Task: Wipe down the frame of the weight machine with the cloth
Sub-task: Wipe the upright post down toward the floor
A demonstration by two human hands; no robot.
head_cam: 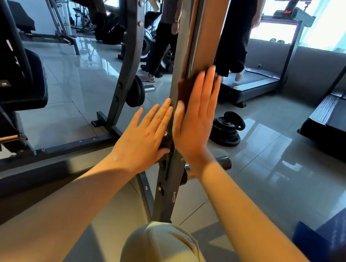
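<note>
A grey upright post (180, 50) of the weight machine frame rises through the middle of the view. A dark brown cloth (183, 89) lies flat against its right face. My right hand (195, 120) presses the cloth onto the post with straight fingers pointing up; most of the cloth is hidden under the palm. My left hand (145, 133) rests flat on the post's left side, fingers straight, the thumb tucked by a black bracket (166, 142) on the post.
A second grey upright (130, 53) with a hanging plate (137, 92) stands to the left, a black padded seat (27, 81) beyond it. Weight plates (227, 128) lie stacked on the tiled floor right. Treadmills (258, 83) and two standing people (166, 29) are behind. My knee (160, 249) is below.
</note>
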